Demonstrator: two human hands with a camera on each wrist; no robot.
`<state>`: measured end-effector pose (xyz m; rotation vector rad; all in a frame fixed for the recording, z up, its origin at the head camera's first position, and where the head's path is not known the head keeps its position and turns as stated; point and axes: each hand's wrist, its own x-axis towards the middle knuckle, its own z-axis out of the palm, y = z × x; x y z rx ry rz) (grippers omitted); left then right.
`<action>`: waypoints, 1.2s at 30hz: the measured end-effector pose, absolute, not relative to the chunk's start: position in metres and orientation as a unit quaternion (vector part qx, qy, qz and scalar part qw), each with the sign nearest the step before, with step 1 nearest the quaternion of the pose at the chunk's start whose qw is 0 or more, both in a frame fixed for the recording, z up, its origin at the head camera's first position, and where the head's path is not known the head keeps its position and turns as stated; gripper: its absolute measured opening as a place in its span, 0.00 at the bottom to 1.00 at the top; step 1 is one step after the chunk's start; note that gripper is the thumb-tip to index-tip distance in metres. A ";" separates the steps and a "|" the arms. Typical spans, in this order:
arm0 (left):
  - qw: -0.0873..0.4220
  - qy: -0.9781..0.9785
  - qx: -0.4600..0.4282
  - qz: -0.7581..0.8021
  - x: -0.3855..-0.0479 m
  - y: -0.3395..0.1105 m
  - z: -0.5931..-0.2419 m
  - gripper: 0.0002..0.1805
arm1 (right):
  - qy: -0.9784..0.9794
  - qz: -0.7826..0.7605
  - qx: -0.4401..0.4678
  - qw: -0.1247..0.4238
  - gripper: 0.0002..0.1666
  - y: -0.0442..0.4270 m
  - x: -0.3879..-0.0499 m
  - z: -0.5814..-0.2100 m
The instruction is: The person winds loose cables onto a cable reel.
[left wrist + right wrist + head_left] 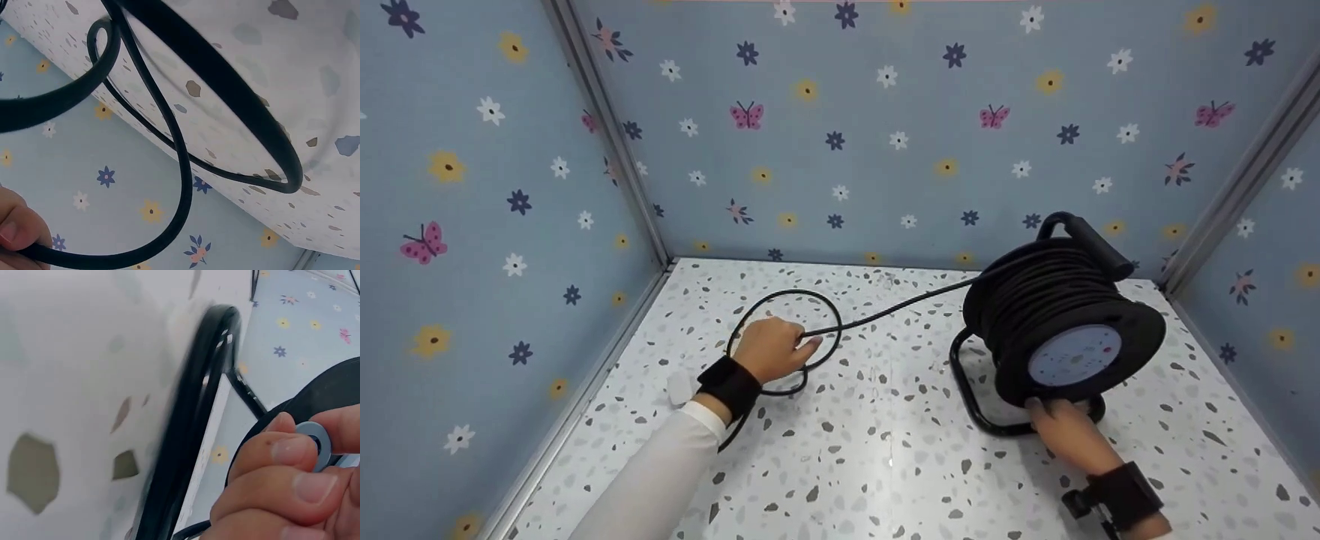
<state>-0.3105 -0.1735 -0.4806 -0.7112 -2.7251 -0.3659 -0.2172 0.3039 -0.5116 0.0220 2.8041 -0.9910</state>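
In the head view a black cable reel (1046, 292) stands on the right, tilted on its tubular stand (971, 401). Cable (896, 307) runs from the drum leftward to my left hand (769, 349), which grips it. More of this cable lies in loose loops (183, 169) around and beneath that hand. At the reel's lower front edge is my right hand (1069, 435). Seen from the right wrist, its thumb and fingers pinch a small grey round knob (311, 428) at the drum's side. Much of the knob is hidden by the fingers.
A small white object (681, 388) lies beside my left wrist. The speckled white tabletop (877, 450) is bounded by blue flowered panels (855, 172) at the back and both sides. The reel's carrying handle (1099, 247) juts up toward the back panel.
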 end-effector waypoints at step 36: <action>0.241 -0.916 -0.310 -0.080 -0.312 -0.051 -0.474 0.27 | 0.863 -0.495 -0.034 -0.094 0.28 0.252 -0.209 -0.461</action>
